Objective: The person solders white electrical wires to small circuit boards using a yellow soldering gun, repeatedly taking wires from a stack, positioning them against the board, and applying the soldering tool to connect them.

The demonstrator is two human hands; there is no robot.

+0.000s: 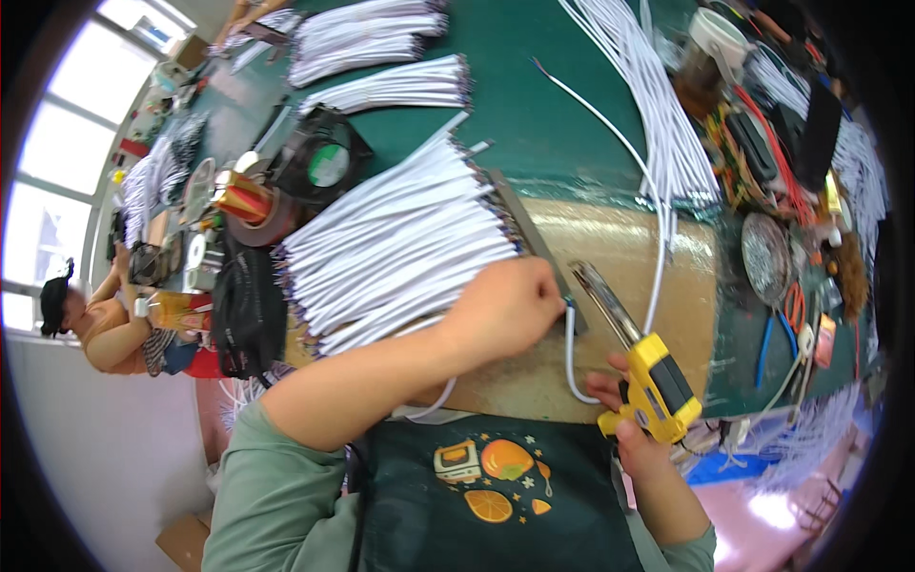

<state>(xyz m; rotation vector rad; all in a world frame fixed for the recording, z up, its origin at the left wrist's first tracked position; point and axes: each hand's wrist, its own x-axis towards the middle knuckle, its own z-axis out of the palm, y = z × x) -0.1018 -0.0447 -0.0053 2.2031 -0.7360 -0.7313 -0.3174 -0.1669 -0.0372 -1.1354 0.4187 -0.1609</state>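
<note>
My left hand (515, 307) is closed in a pinch at the end of a white cable (570, 355), beside a dark metal bar (539, 238) on a brown board. The pinched tip is mostly hidden by the fingers. From there the cable curves down to the fingers of my right hand (634, 419); I cannot tell whether they grip it. That hand is wrapped round a yellow-and-black pistol-grip tool (658, 386) with a long metal barrel, pointing up and left toward the bar. Under my left forearm and beyond it lies a wide row of white cables (400, 243).
More cable bundles (372, 38) lie at the back, and loose cables (648, 105) at back right. A black fan (319, 157) and tape rolls (255, 214) stand left. Blue-handled pliers (774, 343) and a round metal dish (765, 257) sit right. A co-worker (119, 329) is at far left.
</note>
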